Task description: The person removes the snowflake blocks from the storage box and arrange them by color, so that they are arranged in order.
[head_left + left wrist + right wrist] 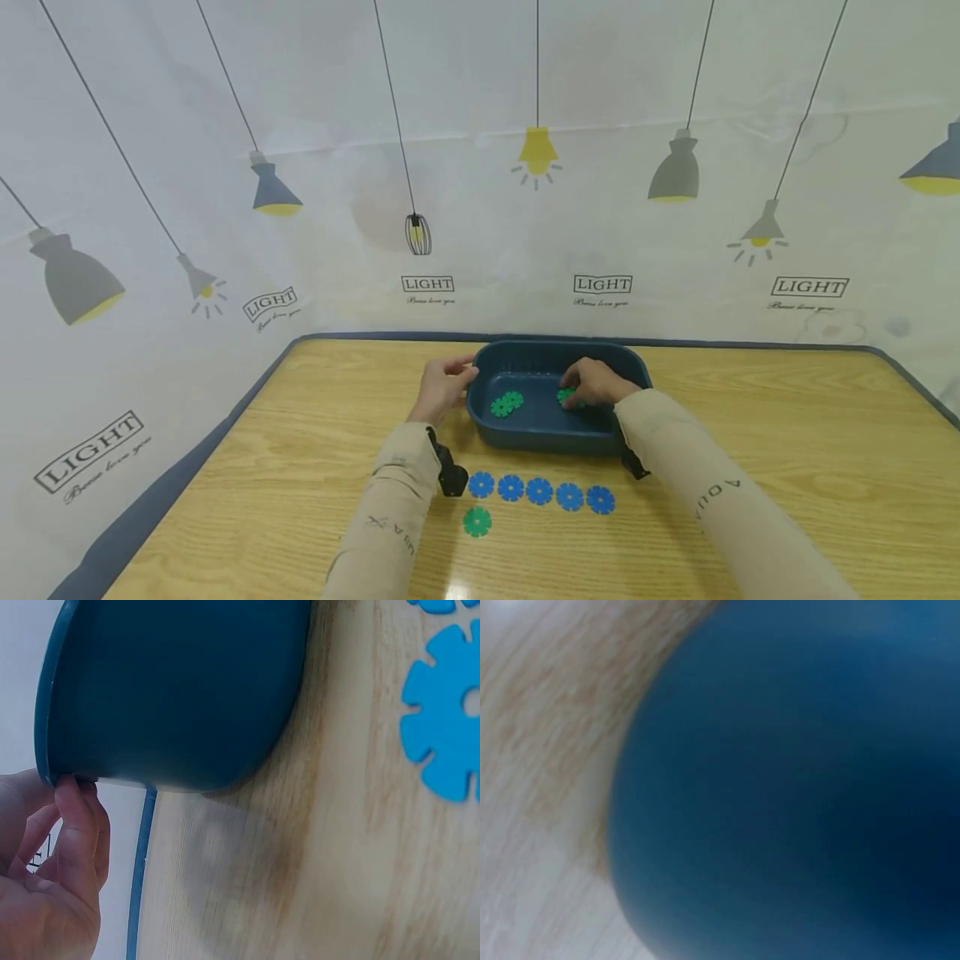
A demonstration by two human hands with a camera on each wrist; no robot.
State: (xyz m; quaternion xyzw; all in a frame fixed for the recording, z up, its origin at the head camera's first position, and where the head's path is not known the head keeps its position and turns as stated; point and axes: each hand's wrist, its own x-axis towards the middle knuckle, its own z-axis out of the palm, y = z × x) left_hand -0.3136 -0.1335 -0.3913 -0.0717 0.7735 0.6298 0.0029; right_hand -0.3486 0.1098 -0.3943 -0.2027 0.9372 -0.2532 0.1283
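Note:
A dark blue plastic basin [555,437] stands near the table's back edge. At its left end my left hand [441,390] grips the rim; in the left wrist view the fingers [79,832] are bent up against the rim's edge. My right hand [597,383] reaches over the right end into the basin. Its thumb and fingertips pinch a green notched disc [565,395] at the basin's floor. Left of that, overlapping green notched discs [507,404] lie inside. In the right wrist view the basin wall [765,810] fills most of the picture and hides the hand.
On the wooden table [300,467], a row of several blue notched discs [539,491] lies in front of the basin. One green notched disc [477,522] sits below the row's left end. Behind stands a pale backdrop [480,200] printed with lamps.

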